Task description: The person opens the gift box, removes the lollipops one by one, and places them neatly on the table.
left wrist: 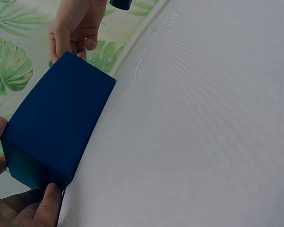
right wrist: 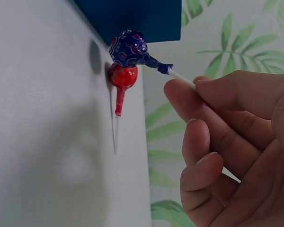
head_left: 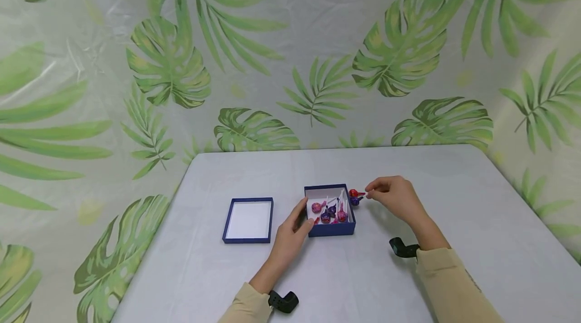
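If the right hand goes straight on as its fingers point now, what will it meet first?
Probably the red lollipop beside the box; how high the right hand hangs above the table is unclear.

Box (head_left: 331, 230): smooth matt card by the look. Lid (head_left: 248, 240) at its 9 o'clock: same finish. Lollipop wrapper (right wrist: 128, 49): crinkled glossy film. Backdrop (head_left: 327, 10), 12 o'clock: shiny plastic sheet. Tabletop (head_left: 363, 272): smooth, matt.
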`<action>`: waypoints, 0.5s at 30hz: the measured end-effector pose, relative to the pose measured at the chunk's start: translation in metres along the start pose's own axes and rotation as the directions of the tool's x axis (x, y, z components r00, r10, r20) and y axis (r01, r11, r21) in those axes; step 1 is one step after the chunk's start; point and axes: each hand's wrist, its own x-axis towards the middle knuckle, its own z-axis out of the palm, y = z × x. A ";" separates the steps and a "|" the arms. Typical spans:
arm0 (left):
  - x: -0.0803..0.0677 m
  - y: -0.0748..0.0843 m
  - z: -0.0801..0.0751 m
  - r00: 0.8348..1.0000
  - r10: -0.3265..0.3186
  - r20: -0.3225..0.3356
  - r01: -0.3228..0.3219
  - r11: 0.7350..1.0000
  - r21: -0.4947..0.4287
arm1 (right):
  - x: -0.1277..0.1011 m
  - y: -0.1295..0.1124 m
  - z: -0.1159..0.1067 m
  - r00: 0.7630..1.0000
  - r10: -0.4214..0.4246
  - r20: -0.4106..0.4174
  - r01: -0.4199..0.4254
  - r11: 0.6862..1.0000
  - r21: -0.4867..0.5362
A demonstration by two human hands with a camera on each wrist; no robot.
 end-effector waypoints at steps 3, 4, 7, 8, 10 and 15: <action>0.000 0.000 0.000 1.000 -0.002 0.001 0.002 1.000 0.002 | 0.001 0.004 0.002 1.000 0.005 0.007 -0.005 1.000 -0.001; 0.000 0.001 0.000 1.000 -0.004 0.001 0.004 1.000 0.002 | 0.001 0.005 0.003 1.000 0.005 0.007 -0.005 1.000 -0.001; 0.000 0.001 0.000 1.000 -0.010 0.003 0.010 1.000 0.008 | 0.002 0.007 0.004 1.000 0.005 0.008 -0.005 1.000 0.000; 0.000 0.001 0.000 1.000 -0.011 0.003 0.011 1.000 0.008 | 0.003 0.008 0.004 1.000 0.005 0.010 -0.005 1.000 0.000; 0.000 0.002 0.000 1.000 -0.015 0.004 0.015 1.000 0.009 | 0.003 0.009 0.004 1.000 0.007 0.016 -0.007 1.000 -0.001; 0.000 0.001 0.001 1.000 -0.019 0.004 0.019 1.000 0.009 | 0.004 0.012 0.002 0.999 0.011 0.031 -0.010 1.000 -0.016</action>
